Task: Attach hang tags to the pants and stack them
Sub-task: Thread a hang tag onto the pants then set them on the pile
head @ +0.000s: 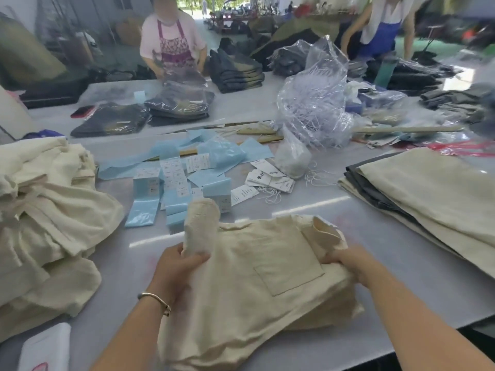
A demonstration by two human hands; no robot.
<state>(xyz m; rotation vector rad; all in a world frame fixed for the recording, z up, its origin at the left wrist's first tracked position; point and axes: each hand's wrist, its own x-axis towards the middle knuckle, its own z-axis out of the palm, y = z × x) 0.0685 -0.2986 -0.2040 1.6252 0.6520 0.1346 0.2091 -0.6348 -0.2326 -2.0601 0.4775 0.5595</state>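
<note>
**Both hands on a cream pair, tag not yet on**

Gripping the cream pants [257, 266] at the waist end, the left hand [178, 269] has its fingers curled round a bunched roll of the cloth that stands up above the thumb, while the right hand [348, 261] pinches a folded corner of the waistband on the other side. The pants lie on the grey table [388, 253] straight in front of the person, back pocket facing up, the legs trailing toward the near edge.

Judging by this, the step in hand is laying a fresh pair out and finding the waistband; no tag shows on it. The next move calls for one hand to let go and reach forward to the hang tags [267, 180] and loose white strings [270, 195], which lie just beyond the pants among blue sticker sheets [171, 183].

An unsorted heap of cream pants [48, 210] crowds the left side, near the left forearm. The folded stack [428, 194], where finished pairs seem to go, lies to the right, apart from the right hand, with bare table between. The near table edge runs close under the right elbow, and cloth hanging over it could slide off.
</note>
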